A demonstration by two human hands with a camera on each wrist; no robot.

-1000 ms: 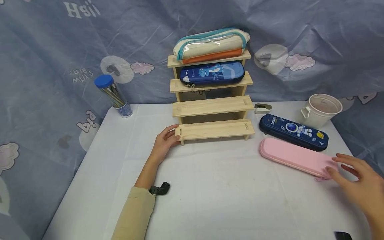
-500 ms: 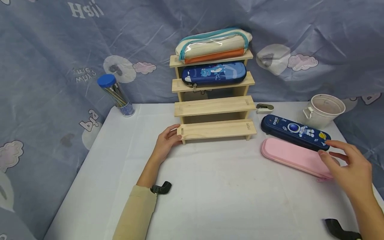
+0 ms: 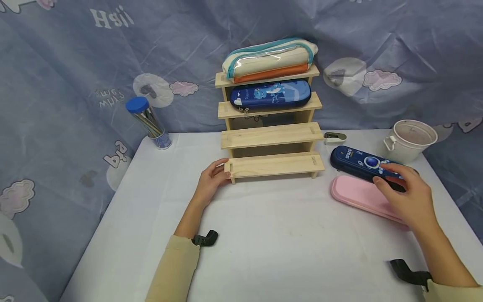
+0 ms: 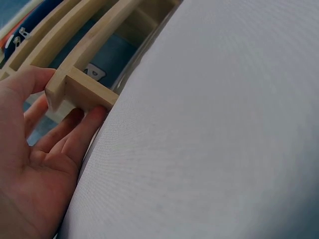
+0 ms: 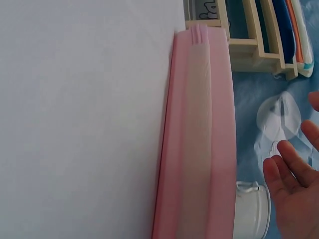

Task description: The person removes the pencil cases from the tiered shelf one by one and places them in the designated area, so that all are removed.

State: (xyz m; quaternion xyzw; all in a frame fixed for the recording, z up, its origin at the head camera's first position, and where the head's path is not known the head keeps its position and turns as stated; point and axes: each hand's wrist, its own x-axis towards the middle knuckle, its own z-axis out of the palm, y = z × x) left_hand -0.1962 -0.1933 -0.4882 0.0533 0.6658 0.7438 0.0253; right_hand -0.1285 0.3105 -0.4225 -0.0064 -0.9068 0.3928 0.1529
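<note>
My left hand (image 3: pixel 210 181) grips the left end of the lowest tier of a stepped wooden rack (image 3: pixel 274 165). The left wrist view has the thumb at the tier's corner and the fingers (image 4: pixel 82 130) against its leg. Over at the right, my right hand (image 3: pixel 412 197) hovers above two pencil cases with relaxed fingers, holding nothing. The navy space-print pencil case (image 3: pixel 351 161) lies behind the pink pencil case (image 3: pixel 358 193); the hand hides the right part of both. In the right wrist view the pink case's long side fills the middle, apart from the fingers (image 5: pixel 294 169).
A cream and orange pencil pouch (image 3: pixel 271 65) sits on the rack's top tier, a blue dinosaur pencil case (image 3: pixel 271 94) one tier lower. Behind the cases stand a stapler-like item (image 3: pixel 334 139) and a white bucket (image 3: pixel 411 140). A blue-lidded tube of sticks (image 3: pixel 149 121) stands back left.
My right hand has moved left and away from me, from the pink case's right end to over the navy case. My left hand keeps its grip on the rack.
</note>
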